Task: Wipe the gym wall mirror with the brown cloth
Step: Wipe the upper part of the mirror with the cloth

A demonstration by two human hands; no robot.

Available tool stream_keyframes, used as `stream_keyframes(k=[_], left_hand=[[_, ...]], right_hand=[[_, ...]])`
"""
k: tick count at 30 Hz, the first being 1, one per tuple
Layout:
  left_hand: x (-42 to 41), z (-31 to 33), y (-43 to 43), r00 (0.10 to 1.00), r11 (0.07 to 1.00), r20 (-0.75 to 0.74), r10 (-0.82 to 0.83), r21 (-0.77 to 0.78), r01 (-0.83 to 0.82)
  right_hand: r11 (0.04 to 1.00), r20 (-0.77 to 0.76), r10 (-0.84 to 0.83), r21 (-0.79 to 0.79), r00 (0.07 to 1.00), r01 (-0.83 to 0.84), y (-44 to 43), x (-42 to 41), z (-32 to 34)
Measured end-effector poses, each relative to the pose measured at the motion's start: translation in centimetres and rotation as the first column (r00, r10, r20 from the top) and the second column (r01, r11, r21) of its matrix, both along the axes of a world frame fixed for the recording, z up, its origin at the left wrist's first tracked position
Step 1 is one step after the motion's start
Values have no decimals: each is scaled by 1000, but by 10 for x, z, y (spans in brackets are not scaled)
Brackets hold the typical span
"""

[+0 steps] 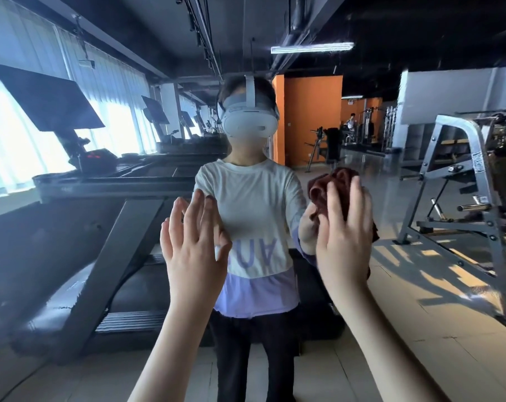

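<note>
Right hand [343,236], fingers straight, presses the bunched brown cloth [330,187] against the mirror [420,329]; left hand [192,245] is spread open beside it. Risk: the ungripped cloth may slip from under the palm; the bare left palm may smudge the mirror.

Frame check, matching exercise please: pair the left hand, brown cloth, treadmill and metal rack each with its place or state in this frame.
Things:
1. left hand
2. brown cloth
3. treadmill
4. metal rack

Places or states:
A. reflected at the right edge of the view
B. bunched under the straight fingers of the right hand
C. fingers spread, holding nothing
D. reflected on the left, beside the bright windows

Pairs: 1-C, 2-B, 3-D, 4-A
</note>
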State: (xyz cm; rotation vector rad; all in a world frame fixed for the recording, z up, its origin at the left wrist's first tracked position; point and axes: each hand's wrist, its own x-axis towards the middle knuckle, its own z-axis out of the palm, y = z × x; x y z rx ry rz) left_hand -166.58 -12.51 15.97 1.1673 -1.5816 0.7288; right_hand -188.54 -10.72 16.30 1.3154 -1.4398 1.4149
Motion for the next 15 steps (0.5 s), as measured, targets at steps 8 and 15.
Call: stream_keyframes(k=[8,15], left_hand=[[-21,11,10,999,999,44,-27,-24,28],[-58,11,6,989,998,133,-65,9,64]], right_hand=[[995,-425,72,93,902,-36,-4,-15,5],[997,-99,67,47,993,-63,-8,2,28]])
